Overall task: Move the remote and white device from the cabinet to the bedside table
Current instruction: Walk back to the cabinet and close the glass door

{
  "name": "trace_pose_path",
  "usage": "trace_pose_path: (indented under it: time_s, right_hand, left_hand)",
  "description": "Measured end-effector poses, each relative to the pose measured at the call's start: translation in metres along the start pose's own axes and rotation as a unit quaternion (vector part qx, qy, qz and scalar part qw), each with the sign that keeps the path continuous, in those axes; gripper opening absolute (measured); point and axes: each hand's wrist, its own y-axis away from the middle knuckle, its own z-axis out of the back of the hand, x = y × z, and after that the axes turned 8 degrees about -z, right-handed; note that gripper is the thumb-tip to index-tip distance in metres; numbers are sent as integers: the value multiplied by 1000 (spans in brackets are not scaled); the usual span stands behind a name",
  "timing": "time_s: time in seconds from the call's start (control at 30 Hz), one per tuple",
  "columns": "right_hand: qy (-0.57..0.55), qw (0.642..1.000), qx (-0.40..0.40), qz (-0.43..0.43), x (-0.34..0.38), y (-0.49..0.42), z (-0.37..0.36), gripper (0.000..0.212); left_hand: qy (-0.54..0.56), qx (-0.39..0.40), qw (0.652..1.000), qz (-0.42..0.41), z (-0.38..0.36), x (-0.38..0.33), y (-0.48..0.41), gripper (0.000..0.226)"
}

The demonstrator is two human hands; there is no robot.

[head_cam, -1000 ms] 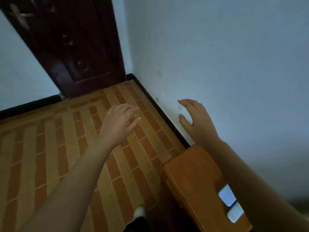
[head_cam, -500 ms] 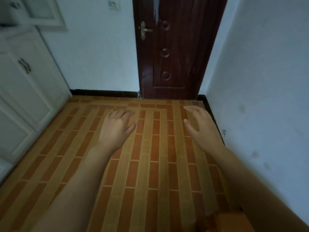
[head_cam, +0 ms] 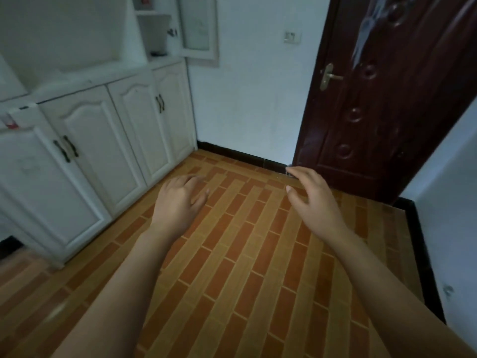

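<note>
My left hand point(head_cam: 179, 202) and my right hand point(head_cam: 313, 200) are stretched out in front of me above the tiled floor, both empty with fingers loosely apart. A white cabinet point(head_cam: 85, 140) with panelled doors and dark handles runs along the left wall, about an arm's length beyond my left hand. On its top at the far left edge lies a small white and red thing point(head_cam: 15, 117), too blurred to identify. Neither the remote nor the bedside table is in view.
A dark brown door point(head_cam: 382, 104) with a brass handle point(head_cam: 327, 76) stands at the right. An open shelf niche point(head_cam: 157, 34) with a small glazed door sits above the cabinet. Orange brick-pattern floor point(head_cam: 232, 267) spreads between cabinet, door and the white wall on the right.
The view has swung left: the wooden bedside table with two white items has left the frame, and the white cabinet has come into view. Both hands stay empty.
</note>
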Motion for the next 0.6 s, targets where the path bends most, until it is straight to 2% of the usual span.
trace_pose_path:
  time_s: [0.23,0.6]
  right_hand:
    - [-23,999,29,39,7,-59,-38,39]
    - [-28,997,54,42,-59,-213,-60,40]
  left_hand:
    - [-33,-10,999,26,-1,37,-33,36]
    - [-43,-10,998,42,-71,59,-169,34]
